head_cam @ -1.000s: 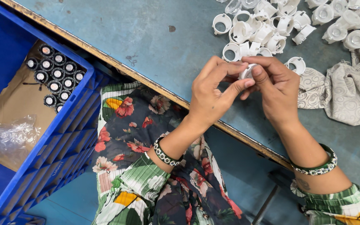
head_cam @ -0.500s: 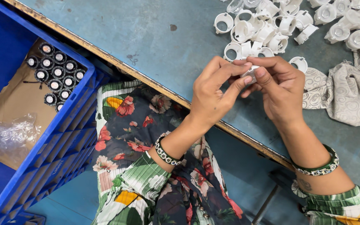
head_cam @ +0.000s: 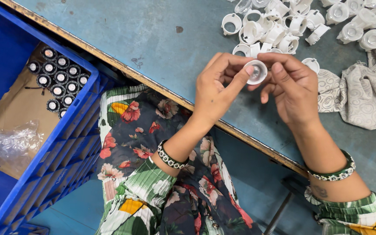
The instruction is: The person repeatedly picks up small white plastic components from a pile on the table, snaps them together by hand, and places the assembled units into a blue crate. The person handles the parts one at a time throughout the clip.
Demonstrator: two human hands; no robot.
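Note:
My left hand [head_cam: 216, 89] and my right hand [head_cam: 293, 87] meet over the blue-grey table [head_cam: 144, 39], both pinching one small white plastic cup-shaped part [head_cam: 256, 72] with a clear lens in its middle. The left thumb presses on its rim; the right fingers hold its other side. Just beyond the hands lies a heap of several similar white plastic parts [head_cam: 283, 26]. A single white part [head_cam: 312, 64] rests on the table by my right hand.
A patterned beige cloth [head_cam: 362, 93] lies at the right on the table. At the left stands a blue plastic crate [head_cam: 62, 148] holding cardboard, a crumpled clear bag [head_cam: 11, 141] and several round black-rimmed pieces [head_cam: 57, 80]. The table's wooden edge runs diagonally above my lap.
The hands stay together over the same spot. The white part has turned so its open face with the lens points up toward the camera.

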